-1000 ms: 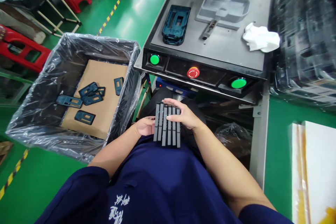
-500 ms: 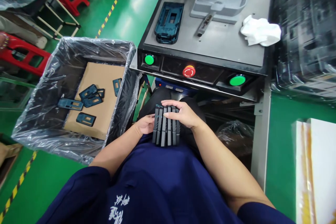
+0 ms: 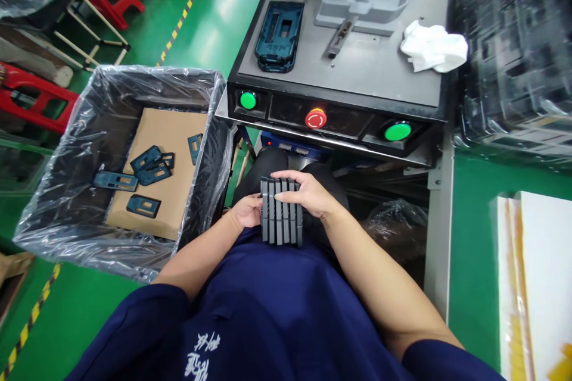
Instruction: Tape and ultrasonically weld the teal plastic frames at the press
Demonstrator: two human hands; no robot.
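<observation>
Over my lap I hold a stack of dark plastic housings [image 3: 282, 220], stood on edge side by side. My left hand [image 3: 248, 211] grips the stack's left side, its fingertips partly hidden behind the parts. From the right, my right hand [image 3: 309, 191] clasps the upper end, thumb across the near faces and fingers over the top edge. Similar dark teal housings [image 3: 151, 165] lie loose in the plastic-lined bin [image 3: 58, 208] to my left. Another, larger-looking teal housing [image 3: 279, 36] rests on the metal machine table [image 3: 357, 80] ahead.
On the machine table are a grey fixture [image 3: 364, 0], a utility knife-like tool [image 3: 342, 38] and a crumpled white cloth [image 3: 433, 47]. Its front panel carries green buttons [image 3: 397, 131] and a red emergency stop [image 3: 315, 119]. Plastic-wrapped stacks [image 3: 518, 59] stand at right, white sheets [image 3: 545, 286] below.
The housings in my hands have been squeezed closer together and sit more evenly aligned. My view has shifted slightly; both hands keep their hold.
</observation>
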